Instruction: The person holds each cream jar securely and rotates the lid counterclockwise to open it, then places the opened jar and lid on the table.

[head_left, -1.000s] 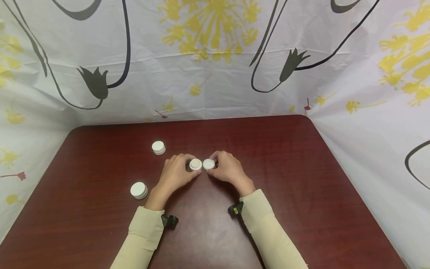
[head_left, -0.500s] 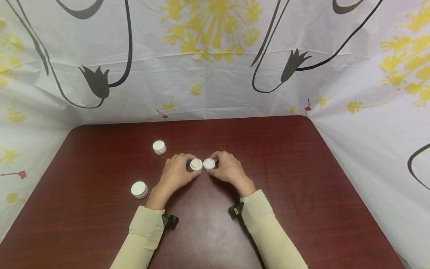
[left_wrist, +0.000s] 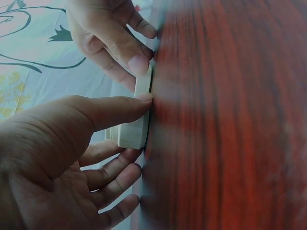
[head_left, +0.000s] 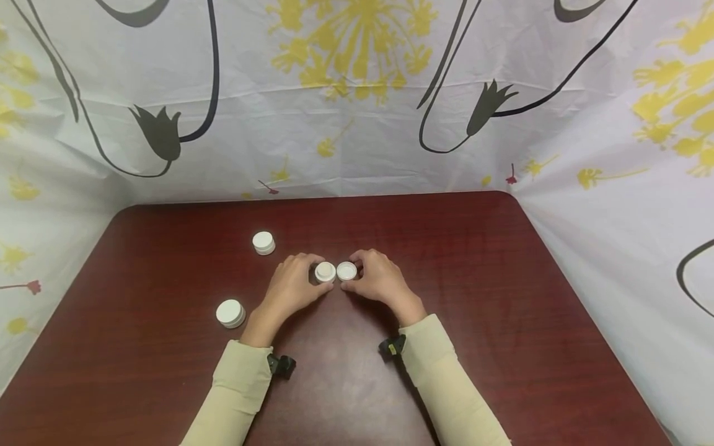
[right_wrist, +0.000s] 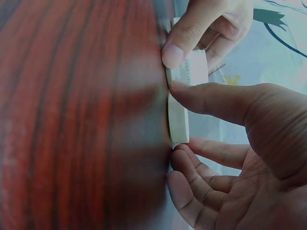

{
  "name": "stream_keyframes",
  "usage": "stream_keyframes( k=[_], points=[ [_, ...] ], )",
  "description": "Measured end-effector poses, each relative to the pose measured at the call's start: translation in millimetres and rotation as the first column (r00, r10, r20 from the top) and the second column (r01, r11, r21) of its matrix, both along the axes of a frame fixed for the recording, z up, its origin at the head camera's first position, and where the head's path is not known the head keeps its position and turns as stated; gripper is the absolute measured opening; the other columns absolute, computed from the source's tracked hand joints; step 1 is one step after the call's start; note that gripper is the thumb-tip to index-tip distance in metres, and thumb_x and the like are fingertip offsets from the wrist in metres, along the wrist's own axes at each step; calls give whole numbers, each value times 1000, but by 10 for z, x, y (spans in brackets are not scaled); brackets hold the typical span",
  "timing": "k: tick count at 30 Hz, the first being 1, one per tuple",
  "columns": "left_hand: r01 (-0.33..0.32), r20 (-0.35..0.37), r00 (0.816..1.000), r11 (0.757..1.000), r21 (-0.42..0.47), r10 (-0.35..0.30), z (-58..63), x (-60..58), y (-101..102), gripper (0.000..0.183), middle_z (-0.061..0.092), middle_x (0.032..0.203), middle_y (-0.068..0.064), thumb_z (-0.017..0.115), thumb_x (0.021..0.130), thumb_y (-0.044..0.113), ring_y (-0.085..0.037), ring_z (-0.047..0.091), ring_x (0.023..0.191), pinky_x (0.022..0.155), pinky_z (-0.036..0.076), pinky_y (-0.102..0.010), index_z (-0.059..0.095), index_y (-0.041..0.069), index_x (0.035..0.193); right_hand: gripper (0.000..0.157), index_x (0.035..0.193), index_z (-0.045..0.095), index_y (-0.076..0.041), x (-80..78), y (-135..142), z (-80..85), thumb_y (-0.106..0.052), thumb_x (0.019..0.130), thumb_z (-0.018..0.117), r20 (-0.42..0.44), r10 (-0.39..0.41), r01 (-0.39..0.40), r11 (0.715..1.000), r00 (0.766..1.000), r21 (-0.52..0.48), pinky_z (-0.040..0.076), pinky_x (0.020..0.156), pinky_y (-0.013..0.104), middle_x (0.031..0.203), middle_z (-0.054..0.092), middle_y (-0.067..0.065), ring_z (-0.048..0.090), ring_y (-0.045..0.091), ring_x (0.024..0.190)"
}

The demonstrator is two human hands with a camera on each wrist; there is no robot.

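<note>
Near the middle of the table, my left hand (head_left: 292, 282) pinches a small white jar (head_left: 325, 272) between thumb and fingers. The jar has no lid on, and its raised neck faces up. Right beside it, the thumb and fingers of my right hand (head_left: 380, 279) grip a white screw lid (head_left: 346, 271), its hollow side up. Jar and lid sit on the tabletop, nearly touching. Small print shows on the side of the jar (right_wrist: 195, 67) in the right wrist view. In the left wrist view, my thumb lies against the near side of the jar (left_wrist: 130, 135).
Two other white jars with lids on stand to the left: a smaller jar (head_left: 263, 243) toward the back and a larger jar (head_left: 230, 313) beside my left wrist. The dark red wooden table (head_left: 474, 260) has a patterned white cloth (head_left: 334, 167) behind and around it.
</note>
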State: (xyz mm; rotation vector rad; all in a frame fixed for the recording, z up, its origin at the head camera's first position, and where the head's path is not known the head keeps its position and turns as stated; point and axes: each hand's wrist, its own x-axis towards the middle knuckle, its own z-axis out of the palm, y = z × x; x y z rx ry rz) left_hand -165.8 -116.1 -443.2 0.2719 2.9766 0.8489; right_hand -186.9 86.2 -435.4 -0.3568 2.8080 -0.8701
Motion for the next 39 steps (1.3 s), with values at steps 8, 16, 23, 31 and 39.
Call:
stream_keyframes(
  k=[8,16,23,31,39],
  points=[
    [5,-4,1000,999,50,-5,19,53,-1,56,72,127,-17,88,86,32,-36,64,124,107,51,-54,70,4,131,64,135,67,-7,3,54,61,-34,82,91,12,21,-21,1000,1000,-8,56,90,45,122,74,6,68,20,103],
    [-9,-60,998,996,86,14,143,207,-193,63,67,138,-17,83,90,39,-37,62,133,115,46,-57,64,3,139,53,132,69,-10,51,-52,149,-35,88,86,-73,77,-85,989,994,-123,54,94,43,115,71,8,66,22,106],
    [-60,-99,993,993,99,70,154,401,-503,66,62,144,-17,78,94,42,-41,56,136,115,43,-61,57,5,145,40,129,71,-9,76,-267,165,-32,97,77,-143,259,-288,925,955,-250,57,89,36,114,73,8,69,18,100],
    [-96,-91,991,993,69,102,71,620,-793,68,61,142,-19,79,93,41,-42,57,134,112,44,-64,57,2,144,41,131,70,-8,110,-499,154,-31,97,77,-144,321,-347,907,936,-237,56,91,33,120,74,10,69,18,102],
    [-133,-67,988,989,72,138,27,744,-1010,74,59,144,-21,82,91,43,-43,55,134,111,44,-64,54,0,145,39,129,72,-9,97,-639,157,-31,98,76,-166,336,-367,905,927,-217,55,84,30,116,75,9,68,16,98]
  ],
)
